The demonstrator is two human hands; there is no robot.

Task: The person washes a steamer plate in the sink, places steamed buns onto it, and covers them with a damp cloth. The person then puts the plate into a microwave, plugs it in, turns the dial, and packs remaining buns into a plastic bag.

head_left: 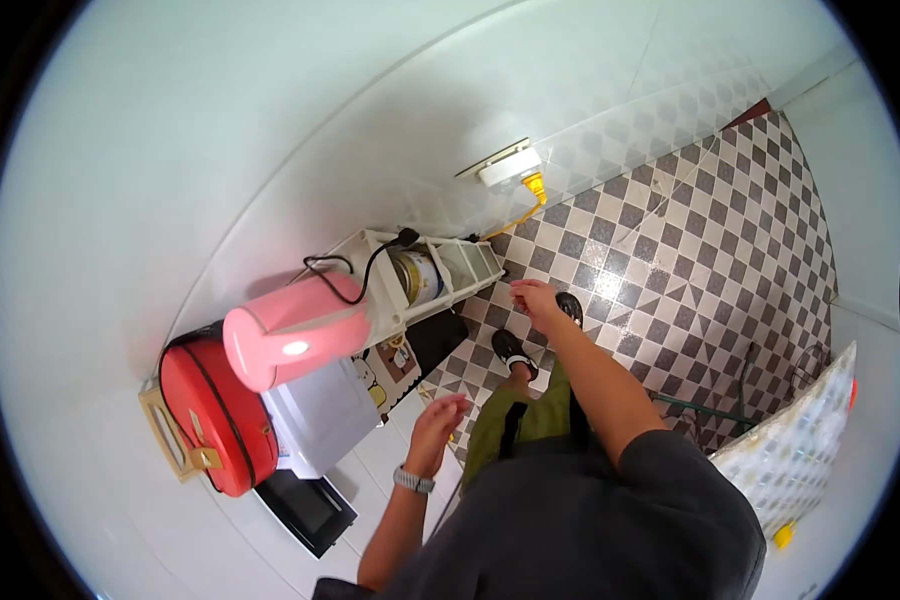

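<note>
My left hand [439, 428], with a grey-banded watch [413, 480] on its wrist, hovers to the right of a white box [322, 418]. Its fingers are loosely extended and hold nothing. Farther forward, my right hand [536, 301] hangs over the tiled floor near the end of a white rack [373, 243]. No object shows in its slightly bent fingers. A pink electric kettle [295, 333] stands on the left, away from both hands. Its black cord [372, 270] loops over the rack and ends in a plug [407, 237].
A red round case [218, 415] sits beside the kettle. Inside the rack is a tin [420, 277]. A white wall socket unit [510, 166] holds a yellow plug [535, 187]. A dark flat panel [308, 508] lies at lower left; a patterned, shiny-covered object [795, 445] stands at right.
</note>
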